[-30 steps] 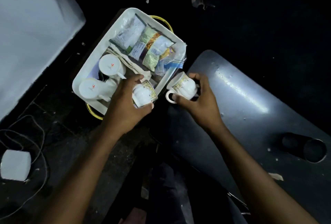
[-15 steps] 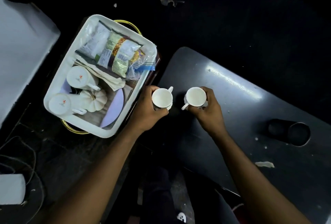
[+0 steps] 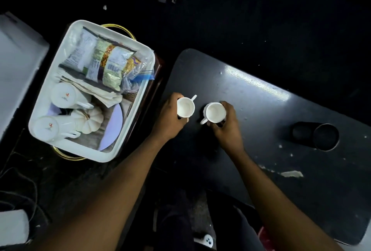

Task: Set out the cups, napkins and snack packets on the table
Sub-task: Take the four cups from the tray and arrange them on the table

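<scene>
White cups stand upright side by side on the dark tabletop [image 3: 281,130]: the left hand [image 3: 168,120] has its grip around one cup [image 3: 185,107], the right hand [image 3: 226,124] around the other cup [image 3: 215,112].

1. The scene is dim overall; the floor and the upper half sink into near black.
2. A bright streak of glare lies across the dark table [image 3: 259,84] (light apparently from above).
3. The white tray [image 3: 112,36] and both cups are nearly washed out.
4. Straight edges bow toward the frame borders, and fine detail is soft.
</scene>
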